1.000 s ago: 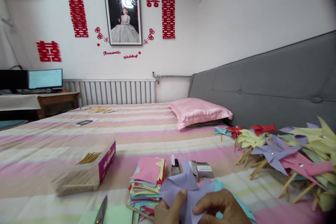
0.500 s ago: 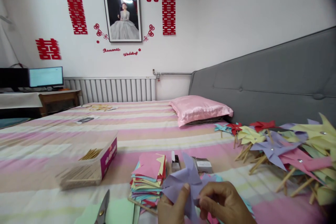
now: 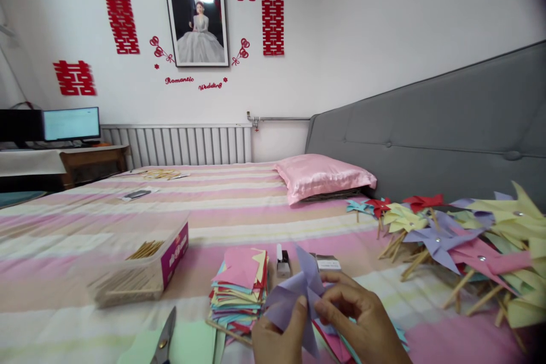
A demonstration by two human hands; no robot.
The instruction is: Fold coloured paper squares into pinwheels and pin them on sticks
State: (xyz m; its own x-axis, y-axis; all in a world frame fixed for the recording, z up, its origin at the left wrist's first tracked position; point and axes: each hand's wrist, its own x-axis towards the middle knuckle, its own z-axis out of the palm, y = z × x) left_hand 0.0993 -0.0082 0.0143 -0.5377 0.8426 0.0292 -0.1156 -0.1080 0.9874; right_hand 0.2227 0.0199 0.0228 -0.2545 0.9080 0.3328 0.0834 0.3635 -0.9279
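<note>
A purple paper pinwheel is held between my two hands, low in the middle of the view. My left hand pinches it from below, the thumb lying near its centre. At its right side, the thumb and fingers of my right hand grip one of its blades. A stack of coloured paper pieces stands just left of my left hand. More coloured paper lies partly hidden beneath my hands. Behind the pinwheel are a small open box and a grey box.
Scissors lie on green paper at the front left. A clear plastic tub holds many thin wooden sticks. Finished pinwheels on sticks are heaped at the right, below the grey headboard. A pink pillow lies farther back.
My right hand has shifted up and inward, folding the pinwheel's right blade towards its centre. My left hand keeps its hold. The view has moved slightly.
</note>
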